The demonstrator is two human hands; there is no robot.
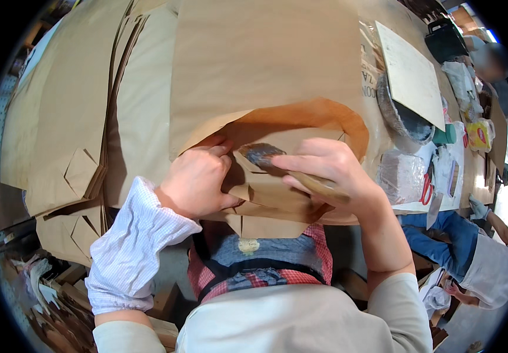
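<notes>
At the nearest edge, the wearer's pale shirt and checked apron (319, 256) are cut off by the lower rim. Above them, the right hand (336, 170) has its grip closed around the handle of a brush (261, 156), whose dark head is smeared by motion; the palm hides part of the handle. The brush is over the opened end of a large brown paper bag (266, 65), though whether its bristles touch is unclear. The left hand (198, 179) rests at that opening, some fingertips hidden by paper; whether its grip pinches the bag cannot be told.

The bag covers much of the table (467, 183) and runs past the upper edge. Brown folded bags (68, 129) lie stacked to the left. To the right, a white board (410, 73) hides part of a basin (386, 106), with red scissors (426, 189) nearby. Beyond, a person in jeans (448, 235) is bent by the lens, and another person (492, 62) farther off is blurred.
</notes>
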